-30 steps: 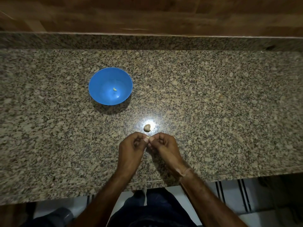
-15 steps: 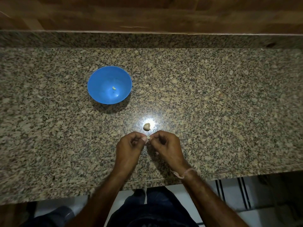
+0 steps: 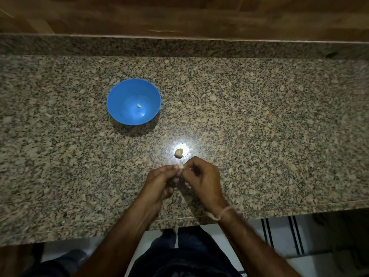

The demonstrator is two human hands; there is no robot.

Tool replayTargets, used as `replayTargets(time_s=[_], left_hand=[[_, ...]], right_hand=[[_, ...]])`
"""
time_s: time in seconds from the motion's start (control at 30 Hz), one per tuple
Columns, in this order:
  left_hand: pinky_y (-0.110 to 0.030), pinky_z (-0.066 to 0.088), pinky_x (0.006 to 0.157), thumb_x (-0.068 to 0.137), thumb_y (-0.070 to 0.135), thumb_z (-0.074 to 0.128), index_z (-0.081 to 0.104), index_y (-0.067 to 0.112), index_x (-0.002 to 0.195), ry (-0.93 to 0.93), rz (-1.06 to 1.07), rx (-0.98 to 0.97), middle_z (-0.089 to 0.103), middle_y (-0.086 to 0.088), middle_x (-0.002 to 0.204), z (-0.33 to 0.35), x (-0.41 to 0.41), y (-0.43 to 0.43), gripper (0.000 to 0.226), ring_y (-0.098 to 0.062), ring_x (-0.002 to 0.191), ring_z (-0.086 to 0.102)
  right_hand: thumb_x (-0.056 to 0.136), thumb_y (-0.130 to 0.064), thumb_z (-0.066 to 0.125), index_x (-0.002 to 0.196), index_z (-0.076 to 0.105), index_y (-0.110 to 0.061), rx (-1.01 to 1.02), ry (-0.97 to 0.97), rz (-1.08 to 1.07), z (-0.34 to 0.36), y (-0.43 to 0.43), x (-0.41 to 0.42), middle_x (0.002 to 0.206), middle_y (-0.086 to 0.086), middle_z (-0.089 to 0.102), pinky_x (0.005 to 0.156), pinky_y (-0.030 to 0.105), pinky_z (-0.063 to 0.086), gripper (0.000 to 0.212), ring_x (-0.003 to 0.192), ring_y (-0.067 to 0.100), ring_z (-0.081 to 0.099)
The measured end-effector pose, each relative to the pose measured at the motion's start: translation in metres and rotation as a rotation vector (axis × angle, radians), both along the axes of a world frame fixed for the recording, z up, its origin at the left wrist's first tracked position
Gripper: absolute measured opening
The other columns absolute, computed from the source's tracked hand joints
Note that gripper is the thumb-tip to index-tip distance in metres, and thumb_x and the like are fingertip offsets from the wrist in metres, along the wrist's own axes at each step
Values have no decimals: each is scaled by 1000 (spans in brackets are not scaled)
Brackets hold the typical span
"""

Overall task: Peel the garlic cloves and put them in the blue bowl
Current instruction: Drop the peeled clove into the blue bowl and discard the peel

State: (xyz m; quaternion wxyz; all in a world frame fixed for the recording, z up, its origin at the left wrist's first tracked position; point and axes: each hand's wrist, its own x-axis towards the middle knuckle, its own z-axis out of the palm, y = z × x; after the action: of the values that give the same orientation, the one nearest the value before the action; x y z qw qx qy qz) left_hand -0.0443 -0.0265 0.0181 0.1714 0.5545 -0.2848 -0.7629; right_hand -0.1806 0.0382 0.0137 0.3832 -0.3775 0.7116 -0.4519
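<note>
Left hand (image 3: 159,180) and right hand (image 3: 203,180) together near the worktop (image 3: 279,136) front edge, both pinching one garlic clove (image 3: 181,166). Second clove (image 3: 178,153) just beyond the fingertips. Blue bowl (image 3: 119,110) well apart toward the back left, holding a peeled clove (image 3: 139,105). Broad granite run toward the right edge.

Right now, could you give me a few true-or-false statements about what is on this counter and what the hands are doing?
1. The blue bowl holds one pale clove. True.
2. The left hand and the right hand pinch a small clove between them. True.
3. The bowl stands to the right of the hands. False: it stands farther back, to their left.
4. Every clove is already in the bowl. False: a loose clove lies on the counter just beyond the hands.
</note>
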Motion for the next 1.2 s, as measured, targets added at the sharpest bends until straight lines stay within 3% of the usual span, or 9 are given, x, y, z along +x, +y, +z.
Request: replayTargets(time_s=[0.1, 0.2, 0.4, 0.47, 0.57, 0.67, 0.8, 0.97, 1.2], left_hand=[[-22, 38, 51, 97, 19, 66, 72, 14, 86, 13, 73, 171, 70, 3, 69, 0, -4, 1, 14, -5, 57, 60], [-22, 40, 51, 98, 21, 66, 71, 13, 85, 14, 117, 198, 69, 4, 69, -1, -7, 1, 16, -5, 55, 62], [-24, 36, 50, 97, 26, 72, 74, 12, 84, -113, 92, -51, 66, -1, 70, -13, -4, 5, 19, -10, 59, 53], [-22, 40, 51, 98, 26, 72, 76, 10, 86, -163, 73, -163, 69, 1, 68, -14, -6, 6, 20, -8, 57, 55], [-23, 50, 63, 100, 24, 69, 79, 12, 88, -240, -2, -343, 76, 1, 73, -13, -8, 7, 19, -7, 65, 67], [-20, 50, 66, 101, 24, 67, 79, 19, 86, -329, -104, -480, 77, 4, 76, -14, -8, 6, 20, -6, 72, 71], [-30, 57, 75, 101, 23, 66, 79, 23, 91, -393, -183, -558, 78, 8, 83, -18, -7, 7, 16, -9, 83, 74], [-14, 49, 68, 101, 21, 67, 75, 22, 97, -446, -239, -649, 75, 11, 87, -13, -7, 11, 9, 1, 81, 69], [-29, 60, 78, 95, 21, 74, 75, 28, 99, -394, -157, -672, 75, 11, 91, -9, -8, 14, 8, -6, 87, 71]], right_hand=[[89, -17, 74, 78, 63, -19, -70, 290, 79, -4, -1, -1, 70, -8, 59, 57, 31, 42, 16, 66, 16, 56], [90, -17, 72, 80, 61, -19, -79, 371, 94, -8, 0, -4, 73, -10, 56, 60, 28, 38, 16, 69, 16, 53], [95, -20, 69, 84, 66, -25, 35, 573, 148, -23, 7, -9, 79, -10, 64, 63, 31, 39, 13, 74, 11, 54], [94, -17, 69, 95, 73, -29, 39, 636, 138, -25, 9, -11, 89, -10, 69, 69, 33, 43, 13, 84, 13, 57], [99, -14, 67, 117, 77, -25, -37, 428, 112, -23, 9, -10, 106, -10, 74, 82, 35, 53, 23, 99, 12, 65], [97, -7, 72, 109, 80, -17, -63, 121, 63, -15, 4, -7, 103, -8, 76, 85, 37, 61, 18, 98, 10, 72], [96, -4, 71, 95, 81, -12, -53, 22, -2, -9, 1, -3, 89, -6, 78, 77, 28, 60, 13, 87, 12, 75], [97, -4, 70, 94, 80, -10, -21, -32, -61, -8, 1, -1, 87, -4, 79, 75, 20, 57, 12, 85, 9, 75], [97, -9, 71, 93, 79, -16, 21, -99, -101, -12, 5, -4, 87, -2, 79, 83, 47, 63, 12, 87, 17, 77]])
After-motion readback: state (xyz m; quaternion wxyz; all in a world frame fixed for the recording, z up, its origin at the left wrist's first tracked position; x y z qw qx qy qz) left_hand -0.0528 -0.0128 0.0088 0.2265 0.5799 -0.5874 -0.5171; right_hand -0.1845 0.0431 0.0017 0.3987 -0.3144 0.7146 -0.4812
